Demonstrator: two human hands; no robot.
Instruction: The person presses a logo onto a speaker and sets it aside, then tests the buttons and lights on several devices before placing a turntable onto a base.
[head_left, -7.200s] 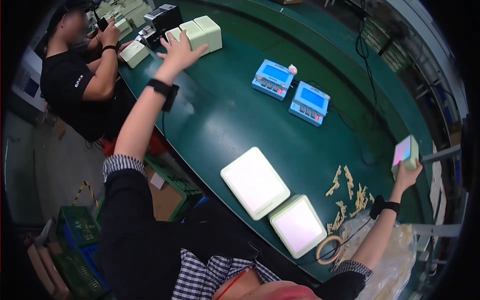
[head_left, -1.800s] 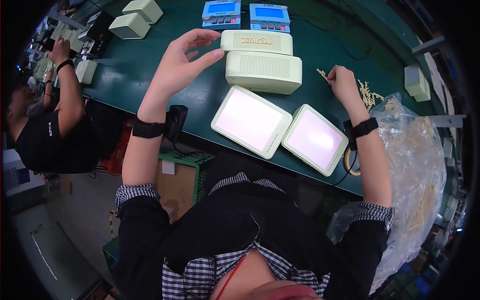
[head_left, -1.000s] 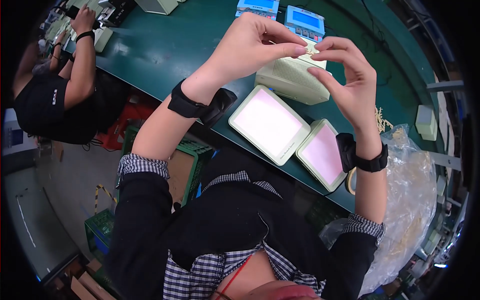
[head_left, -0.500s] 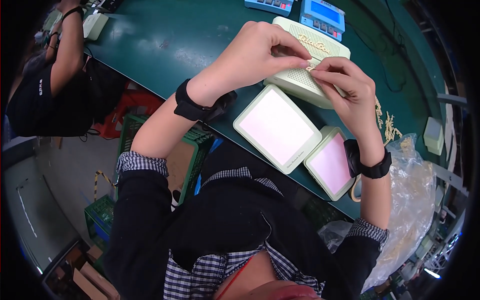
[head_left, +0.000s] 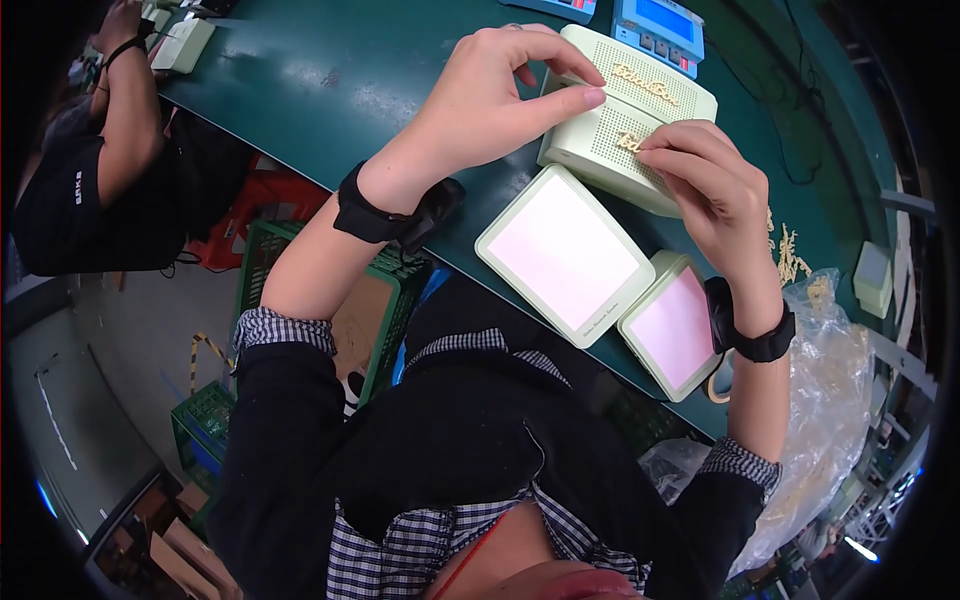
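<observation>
Two pale green boxes with dotted, perforated tops stand side by side on the table. The far box [head_left: 692, 95] carries a gold script lettering piece [head_left: 645, 85]. On the near box [head_left: 585, 140] lies a second gold script lettering [head_left: 628, 141], its right part hidden by fingers. My right hand [head_left: 715, 185] pinches that second piece at its right end, against the box top. Beside the near box's left end hovers my left hand [head_left: 485, 105], thumb and forefinger apart with nothing between them.
Two pale-framed panels, a larger panel [head_left: 565, 255] and a smaller panel [head_left: 675, 330], lie near the table's front edge. Blue devices [head_left: 660, 30] stand behind the boxes. At right are loose gold lettering pieces [head_left: 790, 258] and a clear plastic bag [head_left: 825, 400]. Another person [head_left: 130, 150] sits at left.
My left hand has drawn away up and left from the lettering, thumb and finger parting. My right hand has shifted slightly right and stays at the lettering, more of which now shows.
</observation>
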